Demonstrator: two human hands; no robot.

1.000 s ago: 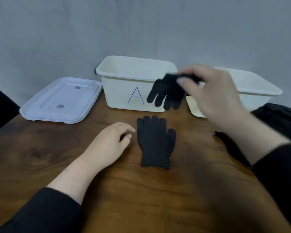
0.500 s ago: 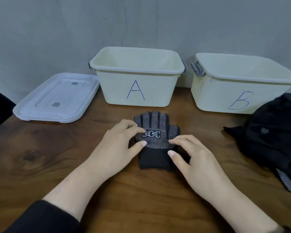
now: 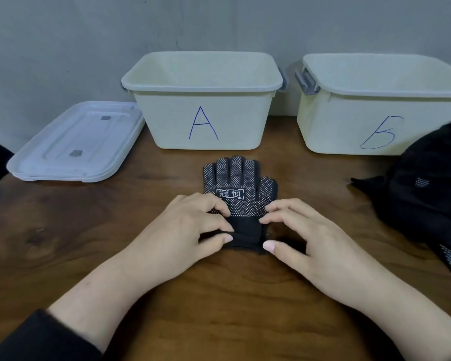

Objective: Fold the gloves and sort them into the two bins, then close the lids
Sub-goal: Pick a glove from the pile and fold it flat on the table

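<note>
Your left hand (image 3: 190, 225) and right hand (image 3: 305, 235) pinch the dotted black glove's (image 3: 238, 188) cuff on the worktop (image 3: 89, 230), before bin A (image 3: 206, 110).

Glove (image 3: 238, 187) in front of bin A (image 3: 206, 121); bin B (image 3: 349, 126) right, lid (image 3: 71, 144) left.

Probably a staged sorting station in a plain room, not a lived-in home: a bare grey wall (image 3: 63, 35) rises behind a wooden table (image 3: 219, 295), where two cream bins hand-lettered A (image 3: 203, 123) and B (image 3: 349, 118) stand side by side.
</note>
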